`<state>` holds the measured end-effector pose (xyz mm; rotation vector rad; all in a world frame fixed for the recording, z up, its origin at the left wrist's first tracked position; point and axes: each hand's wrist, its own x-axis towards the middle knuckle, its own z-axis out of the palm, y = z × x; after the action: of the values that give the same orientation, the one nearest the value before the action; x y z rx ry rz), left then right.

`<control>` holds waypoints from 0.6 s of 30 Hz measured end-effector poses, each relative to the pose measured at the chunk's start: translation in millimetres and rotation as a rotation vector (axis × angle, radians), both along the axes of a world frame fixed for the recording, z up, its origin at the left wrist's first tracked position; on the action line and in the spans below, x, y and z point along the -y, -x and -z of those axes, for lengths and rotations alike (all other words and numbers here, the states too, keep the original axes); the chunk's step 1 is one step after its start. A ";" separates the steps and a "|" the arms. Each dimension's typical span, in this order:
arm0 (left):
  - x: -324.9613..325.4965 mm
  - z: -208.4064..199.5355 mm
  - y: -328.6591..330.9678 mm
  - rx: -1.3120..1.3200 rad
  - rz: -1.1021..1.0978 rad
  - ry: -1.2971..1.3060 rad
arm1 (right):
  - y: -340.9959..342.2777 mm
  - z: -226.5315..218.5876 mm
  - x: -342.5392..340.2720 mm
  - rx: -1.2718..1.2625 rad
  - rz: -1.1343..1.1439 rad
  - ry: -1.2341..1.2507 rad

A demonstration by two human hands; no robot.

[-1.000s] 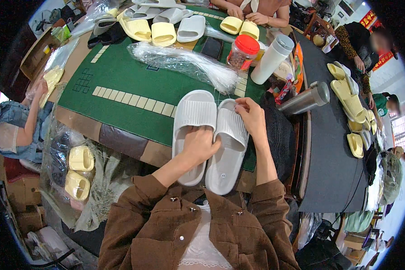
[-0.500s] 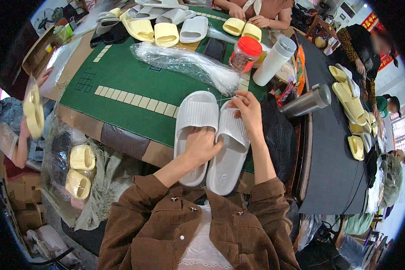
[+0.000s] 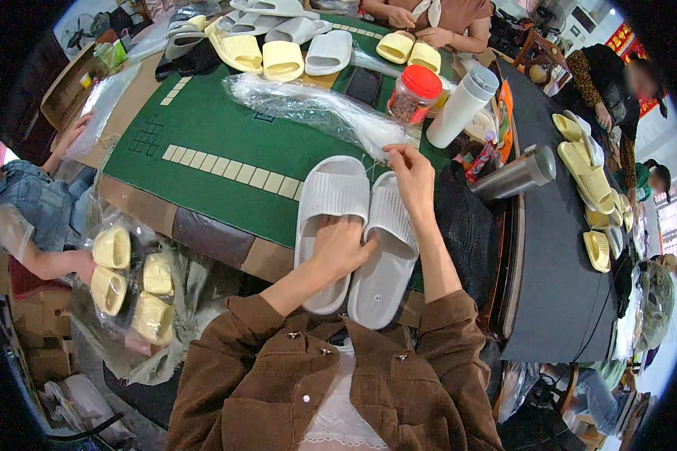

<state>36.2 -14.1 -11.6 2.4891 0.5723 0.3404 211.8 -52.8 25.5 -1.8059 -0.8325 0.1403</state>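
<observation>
A pair of light grey slides, a left slipper (image 3: 333, 197) and a right slipper (image 3: 384, 282), lies side by side at the table's near edge, toes pointing away. My left hand (image 3: 338, 244) reaches its fingers under the left slipper's ribbed strap, with the thumb against the right slipper, gripping the pair. Above the right slipper's toe, my right hand (image 3: 414, 177) has thumb and forefinger pinched on a thin pale strand (image 3: 374, 165) that runs by the slippers' toes; it is very faint. Just beyond lies a bundle of thin white plastic strands (image 3: 353, 124) in a clear bag.
Yellow and grey slides (image 3: 283, 62) line the far side of the green mat (image 3: 210, 214). A red-lidded jar (image 3: 414, 94), white bottle (image 3: 462, 105) and steel tumbler (image 3: 515, 174) stand at right. A co-worker at left lowers bagged yellow slippers (image 3: 109, 289) onto a sack; others work around.
My right hand has lifted slightly away from the slipper's toe, toward the strand bundle. My left hand keeps its hold. The co-worker's bagged yellow slippers have come down onto the sack at left.
</observation>
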 end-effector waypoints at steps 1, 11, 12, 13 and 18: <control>-0.2 1.0 0.4 0.012 -0.002 0.002 | 0.6 -0.6 1.2 0.032 0.009 0.020; 0.8 -2.7 -0.8 -0.013 0.004 -0.039 | -3.1 20.8 -6.2 -0.144 -0.263 0.183; 0.5 -7.1 -1.0 -0.061 0.003 0.000 | -3.1 17.9 -7.5 -0.250 -0.277 0.178; 0.6 -9.1 -1.4 -0.110 0.002 0.039 | -3.2 18.2 -9.9 -0.263 -0.304 0.164; -1.7 -1.0 -0.4 -0.049 0.032 -0.039 | -6.5 24.5 -20.2 -0.182 -0.370 0.146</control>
<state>36.6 -12.4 -10.6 2.5474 0.5500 0.2811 218.3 -32.6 1.0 -1.7260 -1.0380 0.6094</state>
